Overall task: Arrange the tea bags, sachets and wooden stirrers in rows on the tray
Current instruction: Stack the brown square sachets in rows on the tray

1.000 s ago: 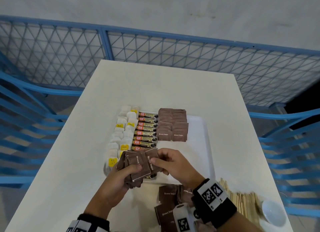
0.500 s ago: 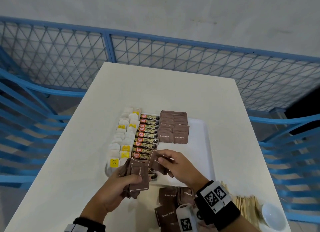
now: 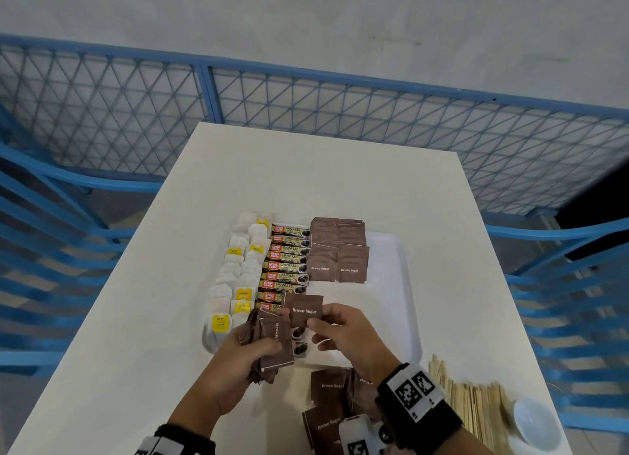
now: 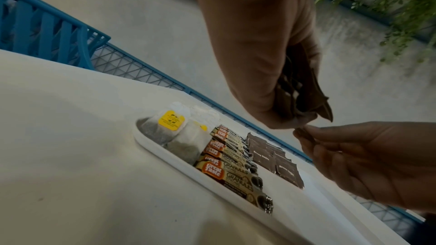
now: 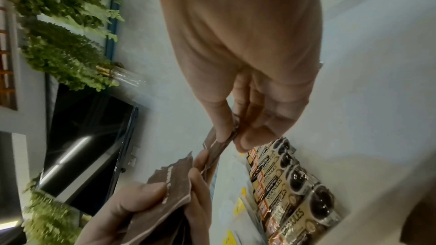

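A white tray (image 3: 391, 284) holds two rows of tea bags (image 3: 238, 270), a row of coffee granule sachets (image 3: 289, 267) and rows of brown sugar sachets (image 3: 338, 250). My left hand (image 3: 245, 356) grips a bundle of brown sugar sachets (image 3: 272, 345) above the tray's near edge. My right hand (image 3: 343, 332) pinches a single brown sugar sachet (image 3: 304, 310) just right of the bundle, over the granule row. The left wrist view shows the bundle (image 4: 297, 88) in my fingers. In the right wrist view, finger and thumb pinch the single sachet (image 5: 224, 146).
More brown sugar sachets (image 3: 328, 400) lie loose on the white table (image 3: 306, 182) near me. A pile of wooden stirrers (image 3: 473, 407) and a small white bowl (image 3: 536, 422) sit at the near right. Blue mesh fencing (image 3: 306, 93) surrounds the table.
My right hand has drawn one sachet out of the bundle and turned it flat, print up, moving it slightly forward over the tray. The left hand keeps its bundle.
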Demonstrator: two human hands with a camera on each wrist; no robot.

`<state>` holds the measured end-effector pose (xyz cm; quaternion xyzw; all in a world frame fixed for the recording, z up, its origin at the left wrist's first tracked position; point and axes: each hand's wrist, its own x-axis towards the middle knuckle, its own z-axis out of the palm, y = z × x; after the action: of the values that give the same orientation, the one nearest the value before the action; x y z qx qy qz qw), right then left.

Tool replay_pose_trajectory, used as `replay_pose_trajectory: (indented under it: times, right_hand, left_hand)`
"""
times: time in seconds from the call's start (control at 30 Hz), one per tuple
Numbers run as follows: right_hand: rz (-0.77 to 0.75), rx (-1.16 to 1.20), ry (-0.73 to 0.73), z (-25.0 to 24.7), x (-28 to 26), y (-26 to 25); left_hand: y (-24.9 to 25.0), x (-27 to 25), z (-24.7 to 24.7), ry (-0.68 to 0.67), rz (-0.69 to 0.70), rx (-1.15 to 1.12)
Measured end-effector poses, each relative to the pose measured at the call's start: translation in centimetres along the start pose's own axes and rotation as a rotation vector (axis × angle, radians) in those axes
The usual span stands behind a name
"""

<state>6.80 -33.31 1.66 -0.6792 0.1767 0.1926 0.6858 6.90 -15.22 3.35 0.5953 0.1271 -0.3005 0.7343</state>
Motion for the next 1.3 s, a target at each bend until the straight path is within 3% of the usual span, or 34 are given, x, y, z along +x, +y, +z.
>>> replay_pose_trajectory:
  times: [0.13,0.23,0.4,0.5,0.97,1.13,1.23,1.3]
  right_hand:
    - [-0.003,0.137,0.050,-0.8,1.3,0.4]
    - [0.000,0.172,0.168,-1.9,2.8,0.4]
    - [0.009,-0.132,0.437,-3.4,6.3,1.1]
    - [-0.027,-0.316,0.493,-3.4,7.6,1.1]
    - [-0.056,-0.372,0.523,-3.2,9.4,1.4]
    - [-0.136,-0.399,0.531,-2.8,8.7,1.3]
    - [-0.220,-0.388,0.434,-1.5,6.8,0.3]
    - [-0.231,-0.410,0.268,-0.5,5.2,-0.4]
  left_hand:
    - [-0.1,0.3,-0.3,0.042,-0.022,0.013]
    - [-0.5,0.6,-1.0,0.056,-0.038,0.015]
    - [-0.6,0.6,-1.3,0.064,-0.059,-0.012]
    - [-0.6,0.7,-1.2,0.086,-0.065,-0.052]
    - [-0.4,1.0,-1.3,0.070,-0.026,-0.157]
    - [-0.4,1.3,-1.1,0.057,-0.014,-0.163]
    - [-0.2,1.3,-1.0,0.045,-0.015,-0.164]
    - [-0.3,1.3,-0.8,0.042,-0.015,-0.152]
